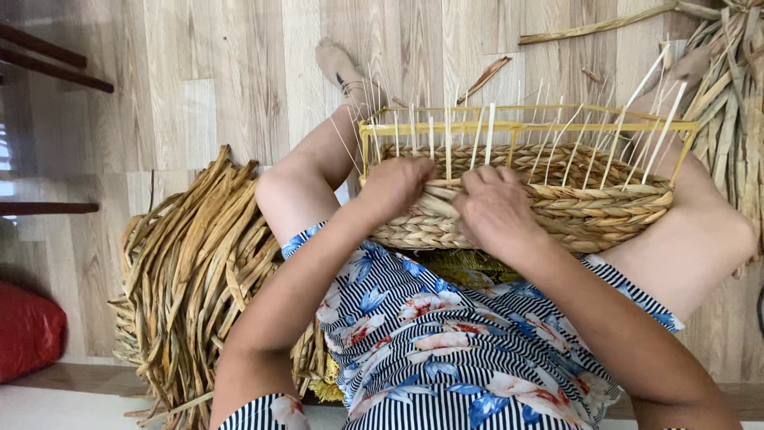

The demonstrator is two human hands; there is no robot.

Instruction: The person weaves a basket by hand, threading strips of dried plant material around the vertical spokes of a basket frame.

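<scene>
A half-woven basket (589, 209) of braided straw rests on my lap, built around a yellow wire frame (525, 126) with several thin pale stakes standing up from it. My left hand (394, 185) grips the basket's near rim at its left part. My right hand (495, 209) sits just to the right of it, fingers closed on a straw strand (439, 204) at the rim. The two hands almost touch. The strand's end is hidden under my fingers.
A big pile of dried straw strands (191, 271) lies on the wooden floor at my left. More dried straw (728, 87) is heaped at the upper right. A red cushion (28, 330) lies at the far left, dark furniture legs (48, 56) above it.
</scene>
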